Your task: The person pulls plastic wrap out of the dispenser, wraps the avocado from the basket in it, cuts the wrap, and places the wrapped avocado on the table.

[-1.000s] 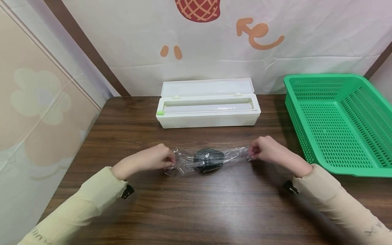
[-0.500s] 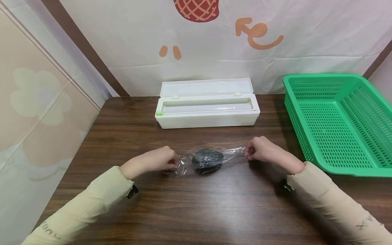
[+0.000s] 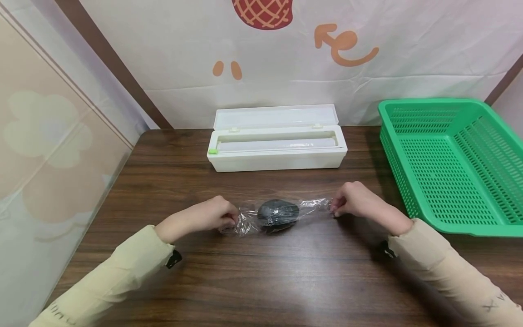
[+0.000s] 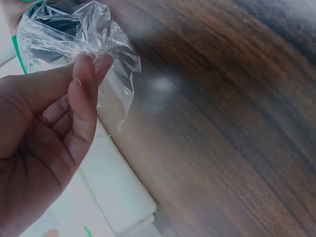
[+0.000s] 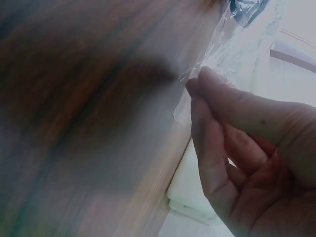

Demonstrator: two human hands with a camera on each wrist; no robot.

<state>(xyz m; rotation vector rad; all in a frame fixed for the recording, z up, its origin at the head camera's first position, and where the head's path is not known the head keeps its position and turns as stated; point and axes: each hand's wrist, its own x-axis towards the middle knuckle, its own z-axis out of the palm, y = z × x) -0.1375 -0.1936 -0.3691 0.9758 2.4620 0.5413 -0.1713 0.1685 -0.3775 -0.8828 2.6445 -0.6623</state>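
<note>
A dark, oval fruit that looks like an avocado [image 3: 278, 212] lies on the table, wrapped in clear plastic wrap [image 3: 248, 219]. The wrap stretches out to both sides of it. My left hand [image 3: 202, 218] pinches the wrap's left end; in the left wrist view the plastic bunches up at the fingertips of that hand [image 4: 54, 116]. At the other end, my right hand [image 3: 359, 200] pinches the wrap between thumb and fingers. The right wrist view shows this hand [image 5: 242, 148] with the crinkled film [image 5: 242, 54] running away from its fingertips.
Behind the fruit stands a white wrap dispenser box [image 3: 278, 161], its lid raised and a roll [image 3: 278, 145] inside. A green perforated basket [image 3: 392, 165] sits at the right. A printed cloth [image 3: 184, 54] hangs behind the wooden table [image 3: 261, 281].
My left hand has moved slightly right along the wrap. My right hand went a little left, then back right. The wrap's left end is more bunched now.
</note>
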